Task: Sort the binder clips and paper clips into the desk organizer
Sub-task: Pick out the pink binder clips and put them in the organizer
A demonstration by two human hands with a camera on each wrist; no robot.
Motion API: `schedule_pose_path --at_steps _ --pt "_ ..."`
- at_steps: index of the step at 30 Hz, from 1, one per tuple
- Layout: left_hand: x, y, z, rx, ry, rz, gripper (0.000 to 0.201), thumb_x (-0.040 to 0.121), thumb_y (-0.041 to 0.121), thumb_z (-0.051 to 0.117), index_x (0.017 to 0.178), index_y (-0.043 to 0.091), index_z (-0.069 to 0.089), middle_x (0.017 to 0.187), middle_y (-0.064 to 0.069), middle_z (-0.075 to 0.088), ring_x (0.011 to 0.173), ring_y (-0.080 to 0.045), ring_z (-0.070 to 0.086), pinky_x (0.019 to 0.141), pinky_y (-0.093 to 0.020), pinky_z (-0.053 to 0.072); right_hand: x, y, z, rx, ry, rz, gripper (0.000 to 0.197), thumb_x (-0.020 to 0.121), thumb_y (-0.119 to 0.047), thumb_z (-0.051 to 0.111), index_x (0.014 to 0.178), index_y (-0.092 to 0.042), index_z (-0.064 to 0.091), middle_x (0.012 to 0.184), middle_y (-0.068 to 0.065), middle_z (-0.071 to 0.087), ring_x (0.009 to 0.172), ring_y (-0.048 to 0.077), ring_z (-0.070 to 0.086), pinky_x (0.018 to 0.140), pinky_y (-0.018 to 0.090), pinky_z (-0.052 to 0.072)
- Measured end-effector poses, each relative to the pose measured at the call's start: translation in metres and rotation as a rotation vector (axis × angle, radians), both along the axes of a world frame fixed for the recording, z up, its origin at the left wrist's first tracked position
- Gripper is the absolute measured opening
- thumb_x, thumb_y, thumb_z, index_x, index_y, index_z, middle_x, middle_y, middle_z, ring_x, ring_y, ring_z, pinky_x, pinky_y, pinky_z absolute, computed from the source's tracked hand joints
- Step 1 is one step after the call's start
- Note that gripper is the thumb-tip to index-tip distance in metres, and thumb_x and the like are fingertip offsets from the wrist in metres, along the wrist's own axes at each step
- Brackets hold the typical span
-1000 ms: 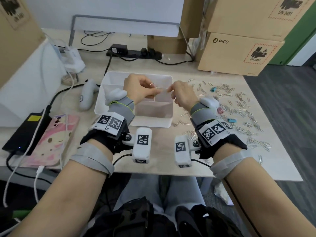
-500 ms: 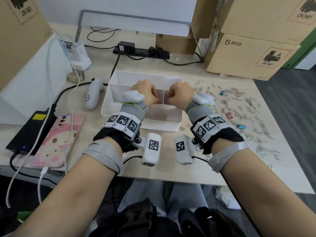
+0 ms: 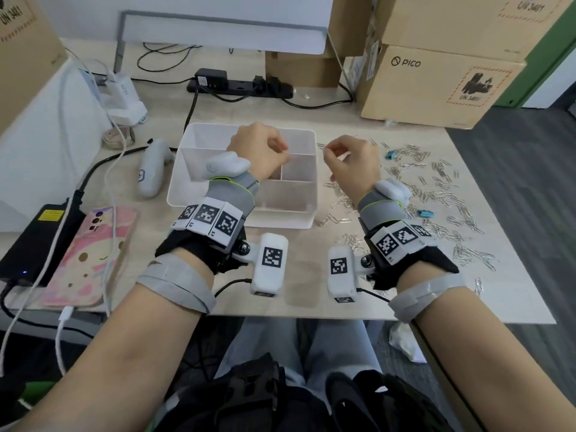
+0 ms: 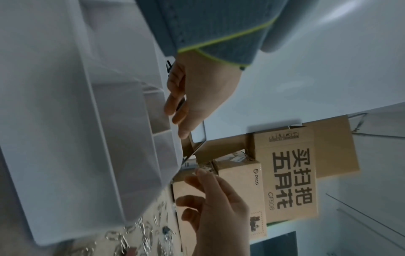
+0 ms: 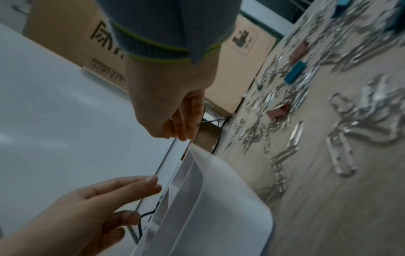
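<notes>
1. Barely begun, by the look of it: no clip visible in any compartment of the white desk organizer (image 3: 187,169), though part of the inside is hidden under the left hand (image 3: 258,151).
2. Stands at the middle of the desk (image 3: 218,113), divider walls upright, with the back and front compartments showing bare floors.
3. Hovers over the organizer's centre, fingers curled inward; cannot tell whether anything is held in them.
4. Sits just off the organizer's 3 o'clock rim: the right hand (image 3: 352,165), thumb and forefinger closed to a narrow pinch, apparently on a single paper clip (image 3: 325,149), not yet over a compartment.
5. Still to sort: nearly everything. Lies spread from 2 to 5 o'clock of the organizer, a wide scatter of silver paper clips (image 3: 436,194), some touching its front right corner.
6. Also left among them: a few binder clips (image 3: 425,212), blue and pink, well apart from each other, none in the organizer.
7. Judged as an early pass, the first clips only.
</notes>
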State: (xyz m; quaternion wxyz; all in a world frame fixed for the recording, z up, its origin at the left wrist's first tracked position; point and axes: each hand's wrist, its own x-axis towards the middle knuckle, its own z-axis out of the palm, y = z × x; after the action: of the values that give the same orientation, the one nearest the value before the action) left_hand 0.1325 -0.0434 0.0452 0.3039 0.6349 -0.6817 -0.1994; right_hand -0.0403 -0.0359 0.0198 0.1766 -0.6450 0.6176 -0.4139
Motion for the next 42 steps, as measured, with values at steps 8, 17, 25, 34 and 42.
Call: schedule_pose_path --at_steps 8,17,25,34,42 --pt "-0.077 0.012 -0.004 0.008 0.099 -0.352 0.012 0.075 0.016 0.071 0.087 0.013 0.071 0.091 -0.005 0.072 0.057 -0.013 0.059 0.063 -0.024 0.049 -0.070 0.028 -0.013 0.081 -0.038 -0.228 0.018 0.082 -0.017 0.057 0.080 -0.004 0.070 0.061 0.007 0.058 0.058 0.020 0.053 0.054 0.022 0.040" --pt "-0.141 0.013 -0.035 0.156 -0.218 -0.335 0.018 0.081 0.013 0.063 0.098 0.012 0.070 0.106 -0.011 0.069 0.097 -0.029 0.063 0.076 -0.028 0.043 -0.124 0.057 -0.028 0.284 -0.087 -0.242 0.013 0.083 -0.009 0.056 0.077 -0.008 0.068 0.053 0.002 0.058 0.040 0.014 0.051 0.053 0.031 0.048" --pt "-0.152 0.013 -0.051 0.169 -0.221 -0.179 0.019 0.083 0.007 0.056 0.093 0.010 0.071 0.102 -0.013 0.070 0.091 -0.032 0.063 0.073 -0.029 0.045 -0.135 0.070 -0.035 0.344 -0.137 -0.194 0.012 0.084 -0.007 0.057 0.075 -0.008 0.064 0.056 0.001 0.060 0.030 0.002 0.048 0.040 0.015 0.039" --pt "-0.150 0.010 -0.063 0.090 0.141 -0.171 0.014 0.076 0.003 0.065 0.078 0.015 0.072 0.077 -0.009 0.070 0.071 -0.020 0.065 0.064 -0.023 0.047 -0.139 0.072 -0.034 0.326 -0.291 -0.178 0.011 0.088 -0.006 0.056 0.084 -0.001 0.065 0.058 0.007 0.060 0.031 0.004 0.050 0.038 0.016 0.040" --pt "-0.179 0.011 -0.041 0.144 0.436 -0.464 0.015 0.072 0.003 0.074 0.085 0.009 0.071 0.067 0.002 0.065 0.062 -0.011 0.065 0.070 -0.029 0.058 -0.132 0.065 -0.016 0.433 -0.878 -0.081 0.030 0.099 -0.019 0.042 0.094 0.003 0.061 0.078 0.014 0.067 0.057 0.024 0.068 0.062 0.029 0.060"
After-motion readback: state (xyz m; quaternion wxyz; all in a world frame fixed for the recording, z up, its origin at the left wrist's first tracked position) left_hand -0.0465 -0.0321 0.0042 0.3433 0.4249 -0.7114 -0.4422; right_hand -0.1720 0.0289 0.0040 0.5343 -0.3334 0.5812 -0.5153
